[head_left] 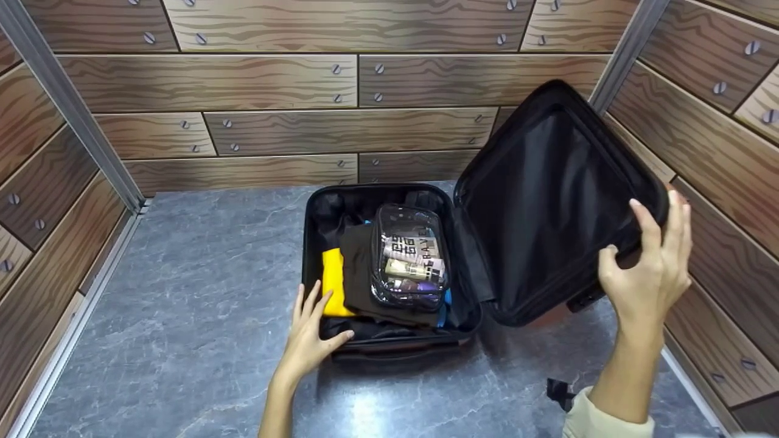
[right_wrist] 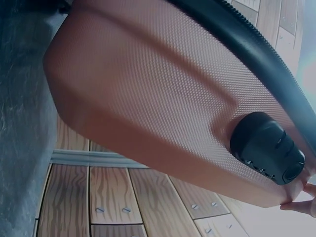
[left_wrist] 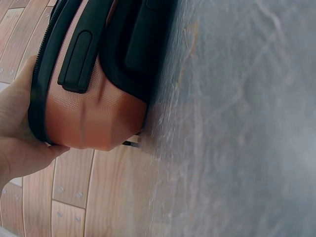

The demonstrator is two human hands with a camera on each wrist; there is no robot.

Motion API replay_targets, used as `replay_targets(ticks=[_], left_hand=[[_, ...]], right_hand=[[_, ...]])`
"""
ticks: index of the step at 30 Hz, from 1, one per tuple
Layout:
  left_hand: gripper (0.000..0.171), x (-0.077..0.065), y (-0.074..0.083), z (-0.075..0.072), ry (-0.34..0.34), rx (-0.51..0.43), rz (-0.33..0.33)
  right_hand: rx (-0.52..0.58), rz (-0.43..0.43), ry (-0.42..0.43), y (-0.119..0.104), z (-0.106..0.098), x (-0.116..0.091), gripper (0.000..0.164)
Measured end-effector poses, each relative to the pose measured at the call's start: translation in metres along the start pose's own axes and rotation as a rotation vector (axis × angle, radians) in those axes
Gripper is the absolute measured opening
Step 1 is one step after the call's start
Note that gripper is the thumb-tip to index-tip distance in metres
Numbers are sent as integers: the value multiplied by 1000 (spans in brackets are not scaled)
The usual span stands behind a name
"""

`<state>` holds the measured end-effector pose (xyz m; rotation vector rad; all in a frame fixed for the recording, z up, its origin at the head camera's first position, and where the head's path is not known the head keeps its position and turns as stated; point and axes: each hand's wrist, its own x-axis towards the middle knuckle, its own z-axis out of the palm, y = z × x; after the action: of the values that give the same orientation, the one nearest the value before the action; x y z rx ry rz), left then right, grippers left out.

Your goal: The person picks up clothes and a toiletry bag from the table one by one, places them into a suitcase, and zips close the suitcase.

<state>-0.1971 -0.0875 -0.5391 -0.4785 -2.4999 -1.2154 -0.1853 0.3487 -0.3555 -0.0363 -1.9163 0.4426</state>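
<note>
An opened suitcase [head_left: 389,344] lies on the grey marbled surface, its copper-coloured textured shell [left_wrist: 81,118] showing in the left wrist view. My left hand [head_left: 307,347] rests on its near left corner, fingers spread over the rim. At the right, my right hand [head_left: 651,274] holds the raised lid [head_left: 548,207] by its near outer corner, thumb and fingers apart around the edge. Inside the base sit a clear toiletry pouch [head_left: 409,222] of small bottles, dark folded cloth [head_left: 358,267] and a yellow item [head_left: 335,283]. A black combination lock [right_wrist: 266,148] is on the lid's outside.
Wood-patterned panels [head_left: 280,82] stand behind and at both sides, with metal strips [head_left: 85,115] at the corners. The lid leans near the right wall. A small black object [head_left: 558,392] lies beside the right sleeve [head_left: 605,420].
</note>
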Motion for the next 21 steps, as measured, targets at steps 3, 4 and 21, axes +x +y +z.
replay_targets(ticks=[3,4,21], left_hand=[[79,0,0,1,-1,0,-2],[79,0,0,0,-2,-1,-4],[80,0,1,0,1,-6,-3]], right_hand=[[5,-17,0,-5,0,1,59],[10,-22,3,-6,1,1,59],[64,-76,32,-32,4,1,71]])
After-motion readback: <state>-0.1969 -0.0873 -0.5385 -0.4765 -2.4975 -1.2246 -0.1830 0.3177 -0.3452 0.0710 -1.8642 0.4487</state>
